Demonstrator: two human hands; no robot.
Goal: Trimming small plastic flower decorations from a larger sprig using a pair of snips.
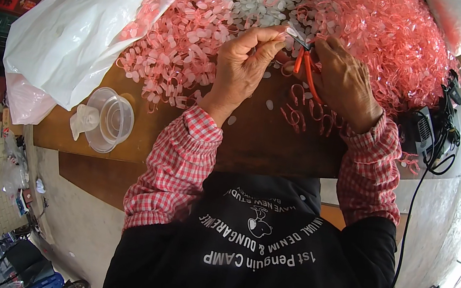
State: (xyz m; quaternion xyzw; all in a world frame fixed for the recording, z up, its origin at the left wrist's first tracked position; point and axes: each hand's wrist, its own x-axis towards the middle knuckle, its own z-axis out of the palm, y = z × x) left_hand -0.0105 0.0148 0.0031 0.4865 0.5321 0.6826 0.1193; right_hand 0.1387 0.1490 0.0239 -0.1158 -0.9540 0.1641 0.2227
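Observation:
Over the far middle of the brown table (267, 144), my left hand (240, 69) pinches a small pink plastic piece, mostly hidden by the thumb and fingertips. My right hand (340, 80) is wrapped around orange-handled nippers (310, 79). Their metal jaws meet a pale, clear bit at my left fingertips; whether the jaws are closed on it is too small to tell. Several curved pink pieces (294, 115) lie below my right hand. A heap of pink pieces with pale oval ends (183, 43) lies beyond my left hand, near loose whitish ovals (262, 1).
A large pile of glossy pink pieces (379, 34) fills the far right. A white plastic bag (91, 27) lies at the left, above a clear round tub (118, 124) with a crumpled white thing (85, 120) beside it. A black cable (441, 144) and grey device (426, 130) are at the right edge.

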